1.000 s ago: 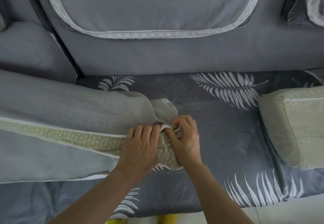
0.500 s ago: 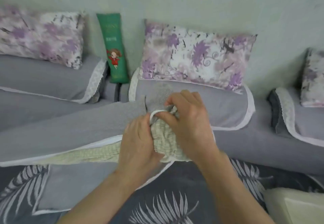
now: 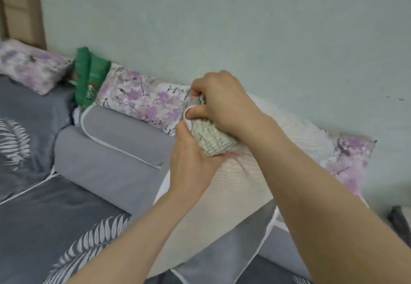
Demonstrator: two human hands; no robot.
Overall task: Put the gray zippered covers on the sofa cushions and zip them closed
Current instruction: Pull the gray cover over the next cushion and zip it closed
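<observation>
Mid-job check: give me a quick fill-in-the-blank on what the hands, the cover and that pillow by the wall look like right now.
The left hand and right hand both grip one ___ of the woven cushion.
The gray cover hanging below it is edged with ___ piping.
The narrow pillow between the two floral pillows is ___.
Missing words: corner; white; green.

Home living room, gray sofa (image 3: 106, 157), floral pillows (image 3: 144, 103), painted wall (image 3: 244, 28)
</observation>
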